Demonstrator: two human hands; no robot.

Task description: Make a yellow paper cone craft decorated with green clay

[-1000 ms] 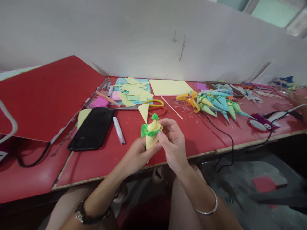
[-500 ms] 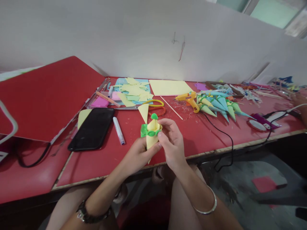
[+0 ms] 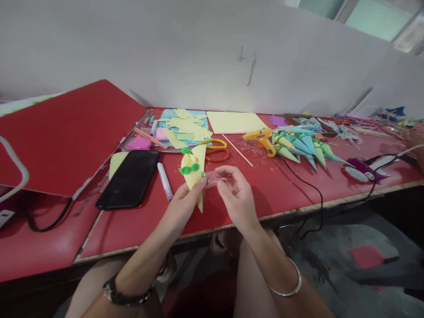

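My left hand (image 3: 183, 202) grips a pale yellow paper cone (image 3: 193, 179) by its lower part. The cone has green round pieces around its rim and a green tip at the top. My right hand (image 3: 237, 194) pinches a clear plastic piece (image 3: 211, 178) beside the cone, its left end near my left fingertips with a bit of green there. Just behind the cone is a pale yellow paper triangle (image 3: 200, 154), partly covered by it.
A black phone (image 3: 128, 179) and white marker (image 3: 164, 181) lie left. Behind are scissors (image 3: 217, 154), paper scraps (image 3: 187, 126) and a thin stick (image 3: 237, 150). A yellow glue gun (image 3: 263, 140) and finished cones (image 3: 301, 146) lie right. Another person's hand (image 3: 415, 137) shows far right.
The cone has moved left with my left hand and tilted. My right hand has come away from it and now has the clear plastic piece at its fingertips.
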